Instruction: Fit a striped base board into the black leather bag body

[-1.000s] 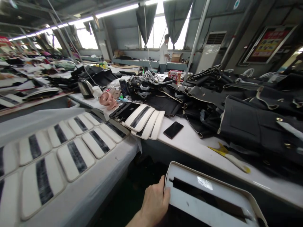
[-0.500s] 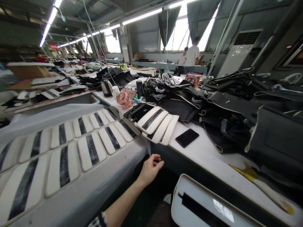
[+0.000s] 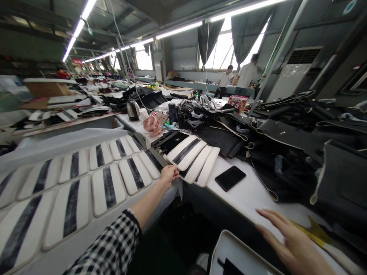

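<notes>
My left hand (image 3: 169,175), fingers closed in a pinch, is on the near corner of a white panel with a black stripe (image 3: 187,151). That panel overlaps other white striped panels (image 3: 208,164) fanned out at the table corner. My right hand (image 3: 298,244), a little blurred, hovers at lower right with its fingers stretched out and nothing in them. Below and left of it is a white tray-like piece (image 3: 243,254) with a raised pale rim and a black strip. Between the hands, a black phone (image 3: 230,178) lies on the white tabletop.
Rows of striped panels (image 3: 108,189) cover the left table. Dark bag pieces (image 3: 289,133) are heaped on the right. Farther back stand a pink fan (image 3: 151,125) and a metal kettle (image 3: 132,110). A yellow-and-white object (image 3: 315,231) lies behind my right hand. Two people are near the windows.
My left hand has moved forward and left from the gap between the tables to the fanned panels and pinched one's corner. My right hand has come into view at lower right.
</notes>
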Available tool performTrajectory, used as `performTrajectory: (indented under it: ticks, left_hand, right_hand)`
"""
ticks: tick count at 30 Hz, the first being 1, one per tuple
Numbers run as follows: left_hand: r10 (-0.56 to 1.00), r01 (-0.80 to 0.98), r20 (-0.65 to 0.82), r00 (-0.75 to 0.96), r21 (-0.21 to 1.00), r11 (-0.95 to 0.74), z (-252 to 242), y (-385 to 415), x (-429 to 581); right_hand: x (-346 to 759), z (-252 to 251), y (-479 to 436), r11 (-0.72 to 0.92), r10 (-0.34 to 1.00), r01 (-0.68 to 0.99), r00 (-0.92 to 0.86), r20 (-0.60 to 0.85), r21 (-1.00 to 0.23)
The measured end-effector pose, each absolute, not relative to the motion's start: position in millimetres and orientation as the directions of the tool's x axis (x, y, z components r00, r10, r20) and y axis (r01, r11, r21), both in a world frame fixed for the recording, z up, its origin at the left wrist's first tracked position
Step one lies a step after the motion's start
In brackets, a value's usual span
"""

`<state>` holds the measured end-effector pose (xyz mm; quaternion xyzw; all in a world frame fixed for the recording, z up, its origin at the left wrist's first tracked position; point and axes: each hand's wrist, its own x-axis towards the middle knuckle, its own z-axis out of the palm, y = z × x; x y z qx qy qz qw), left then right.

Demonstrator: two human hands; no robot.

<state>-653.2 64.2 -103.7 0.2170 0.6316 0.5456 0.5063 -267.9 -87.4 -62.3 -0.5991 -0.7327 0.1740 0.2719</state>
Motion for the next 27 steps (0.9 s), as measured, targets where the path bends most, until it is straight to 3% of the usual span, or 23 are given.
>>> performTrajectory:
  ticks: [3,5,7,14,18,21,24,27]
  left_hand:
    - [0.814,-0.258,-0.420,-0.401,0.904,0.340,-95,65,-654]
    - [0.811,-0.257,-0.429,-0.398,0.900,0.350,-87,71,-656]
    - [0.810,-0.265,-0.432,-0.396,0.899,0.349,-79,80,-658]
    - [0.850,-0.323,-0.367,-0.377,0.913,0.251,-50,119,-668]
    - [0.876,-0.443,-0.275,-0.396,0.893,0.080,0,151,-700]
    - [0.901,-0.522,-0.122,-0.416,0.844,-0.126,56,164,-734]
    - [0.918,-0.558,0.027,-0.396,0.787,-0.263,102,154,-753]
    - [0.929,-0.557,0.166,-0.330,0.761,-0.333,113,118,-742]
  right_hand:
    - [-357,-52,-18,0.421,0.905,0.785,-0.398,0.151,-0.454]
    - [-409,-54,23,0.509,0.861,0.811,-0.487,0.147,-0.290]
    - [-446,-63,53,0.547,0.837,0.811,-0.523,0.162,-0.207]
    - [-479,-98,82,0.552,0.829,0.822,-0.525,0.193,-0.140]
    - [-480,-100,78,0.527,0.846,0.829,-0.490,0.213,-0.186]
    - [-484,-99,75,0.491,0.869,0.826,-0.442,0.224,-0.276]
    - [-488,-91,77,0.421,0.907,0.794,-0.372,0.198,-0.439]
    - [-485,-65,85,0.331,0.936,0.673,-0.321,0.142,-0.662]
